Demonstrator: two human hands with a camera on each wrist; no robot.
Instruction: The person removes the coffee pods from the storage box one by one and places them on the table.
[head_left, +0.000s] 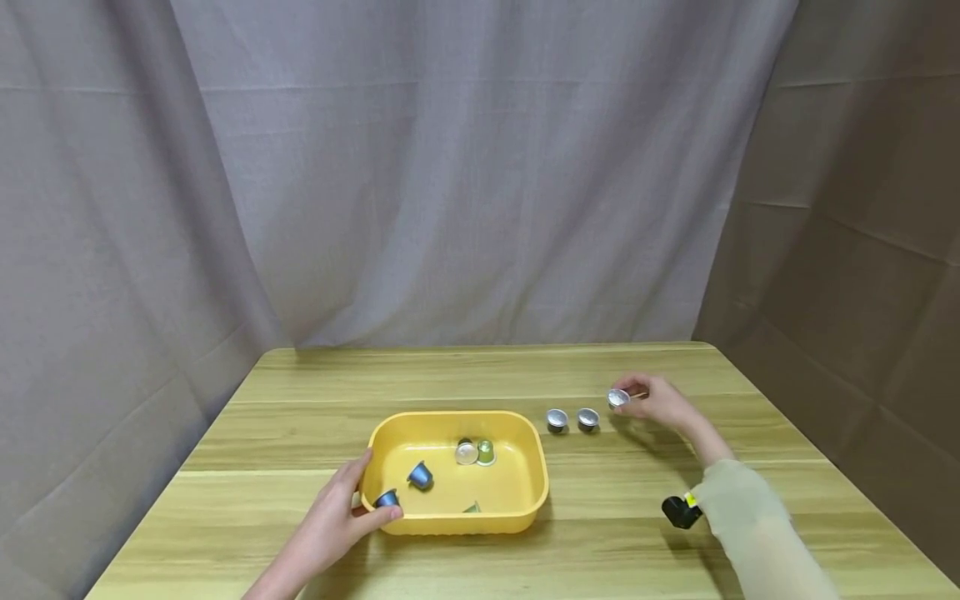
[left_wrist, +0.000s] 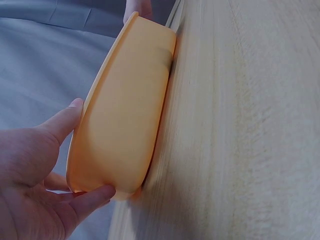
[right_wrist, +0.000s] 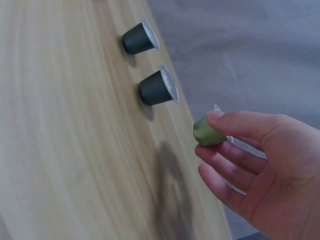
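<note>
Green capsule [right_wrist: 207, 134] sat pinched between the thumb and fingers of the right hand [head_left: 660, 402], foil face turned outward, held just above the table [head_left: 645, 492] and not touching it. That hand hovered to the right of the yellow tub [head_left: 459, 523], beyond two dark capsules [head_left: 557, 418] [head_left: 588, 417] that stood side by side on the wood with their foil lids up. These two were just beside each other, and the held capsule hung near the outer one, in line with the pair. Nothing lay between the hand and them.

At the tub's near left corner the left hand [head_left: 341, 517] gripped the rim, thumb curled over the edge and fingers wrapped along the outer wall, as the left wrist view showed. Inside the tub I counted five capsules: a blue one [head_left: 387, 498] close by the thumb, another blue one [head_left: 420, 476] tipped on its side a little further in, a silver-faced one [head_left: 467, 452] touching a green one [head_left: 486, 452] near the middle toward the far wall, and a small greenish one [head_left: 472, 507] against the near wall.

A black device [head_left: 681, 511] with a yellow tag was strapped at the right wrist, over a pale sleeve [head_left: 750, 517], well to the right of the tub. Grey cloth [head_left: 480, 167] hung behind the table.
</note>
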